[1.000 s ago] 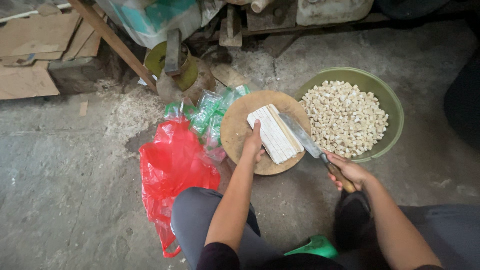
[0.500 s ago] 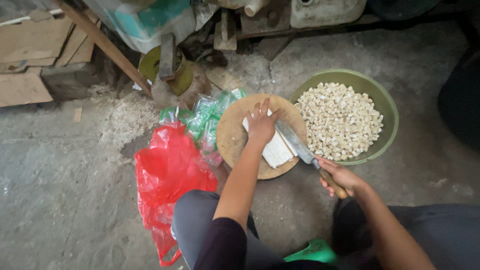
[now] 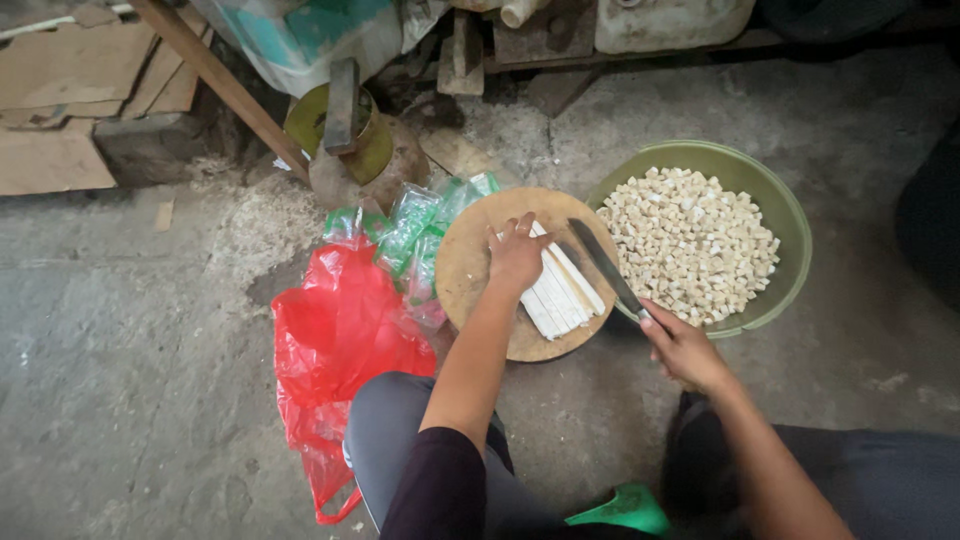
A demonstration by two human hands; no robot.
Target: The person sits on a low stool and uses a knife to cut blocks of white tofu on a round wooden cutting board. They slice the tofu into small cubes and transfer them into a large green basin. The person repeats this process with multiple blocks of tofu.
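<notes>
Right now I read this as the cutting step, with the round wooden chopping board [image 3: 480, 275] as my landmark on the rough concrete floor [image 3: 130, 400]. My left hand [image 3: 516, 255] lies flat, fingers spread, pressing on the far end of the pale white block already sliced into long strips [image 3: 560, 290], which sits on the board's right half. My right hand [image 3: 685, 348], just off the board's right edge, is closed around the handle of the long dark-bladed knife [image 3: 603, 268]; the blade lies slanted along the strips' right side, its tip toward the far rim, though I cannot tell whether the edge touches them. Touching the board on the right is the wide green plastic basin [image 3: 790, 225], heaped with small pale cubes [image 3: 690, 245]. Left of the board lie small clear packets with green print [image 3: 415, 225] and a crumpled red plastic bag [image 3: 335, 345]. My judgement is that the strips want crosswise cuts to match the cubes, which calls for turning the blade across them while the left fingers hold the bundle together, clear of the edge.
</notes>
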